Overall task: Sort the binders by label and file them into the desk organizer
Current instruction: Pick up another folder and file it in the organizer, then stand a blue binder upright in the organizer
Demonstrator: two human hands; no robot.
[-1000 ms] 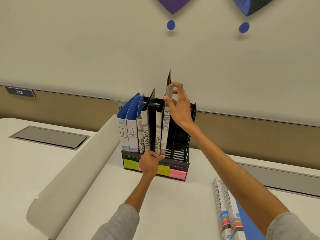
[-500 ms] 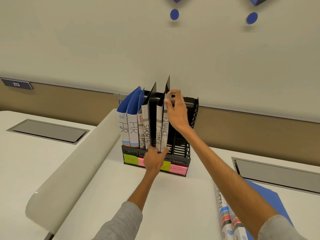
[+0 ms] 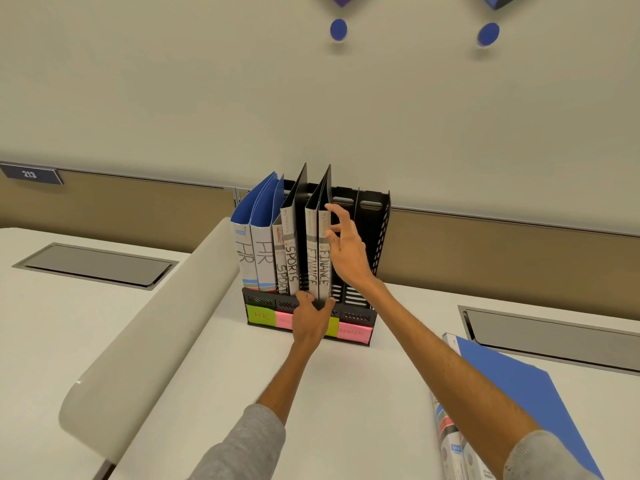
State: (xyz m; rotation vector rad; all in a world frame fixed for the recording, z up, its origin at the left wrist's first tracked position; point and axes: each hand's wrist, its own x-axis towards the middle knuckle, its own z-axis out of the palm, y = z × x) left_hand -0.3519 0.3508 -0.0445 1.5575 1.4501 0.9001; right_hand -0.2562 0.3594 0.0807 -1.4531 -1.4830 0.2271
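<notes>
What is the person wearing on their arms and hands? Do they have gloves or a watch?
The person wears a soft grey long-sleeved top. The left sleeve and the right sleeve both end near the elbow, so the forearms are bare. The left hand and the right hand have no gloves on. No watch or bracelet shows on either wrist.

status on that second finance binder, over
Left hand grips organizer front lip. Right hand open, touching right FINANCE binder, seated upright. Blue binders lie on desk.
</notes>
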